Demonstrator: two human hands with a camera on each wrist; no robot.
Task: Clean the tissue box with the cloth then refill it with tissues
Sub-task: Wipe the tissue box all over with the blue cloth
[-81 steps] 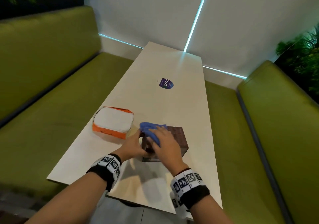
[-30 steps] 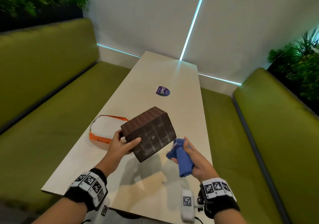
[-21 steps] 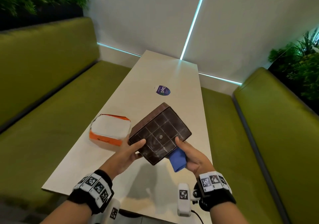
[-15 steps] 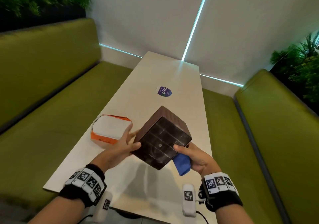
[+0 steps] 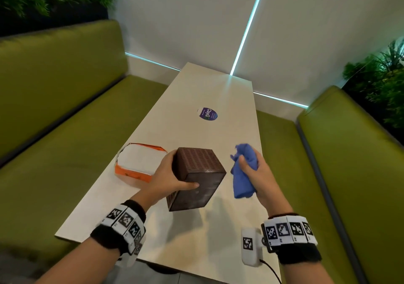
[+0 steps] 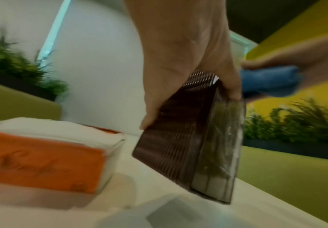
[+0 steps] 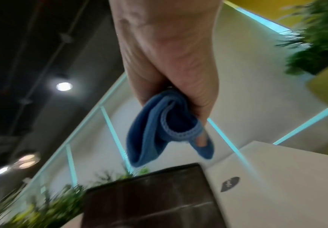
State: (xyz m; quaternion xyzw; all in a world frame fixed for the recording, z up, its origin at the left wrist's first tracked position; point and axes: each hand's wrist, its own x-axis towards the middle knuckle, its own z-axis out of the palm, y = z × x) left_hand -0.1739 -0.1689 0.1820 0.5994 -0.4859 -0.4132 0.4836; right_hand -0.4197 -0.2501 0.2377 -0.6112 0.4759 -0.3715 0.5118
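Observation:
A dark brown tissue box (image 5: pixel 196 178) is tilted above the white table (image 5: pixel 196 235), its gridded face turned toward me. My left hand (image 5: pixel 172 176) grips it from the left, thumb across the near face and fingers behind. In the left wrist view the tissue box (image 6: pixel 194 146) hangs near the tabletop; contact cannot be told. My right hand (image 5: pixel 253 170) holds a bunched blue cloth (image 5: pixel 243 174) a short way right of the box, apart from it. The right wrist view shows the cloth (image 7: pixel 159 128) hanging from the fingers above the box (image 7: pixel 149 200).
An opened orange pack of white tissues (image 5: pixel 140 163) lies on the table left of the box, seen close as the tissue pack (image 6: pixel 42 154). A purple sticker (image 5: pixel 207 114) marks the far table. Green benches (image 5: pixel 65 152) flank both long sides.
The box was lifted off the table and turned over between both hands. Now the right hand has let go of it and moved right with the cloth; the left hand alone holds it.

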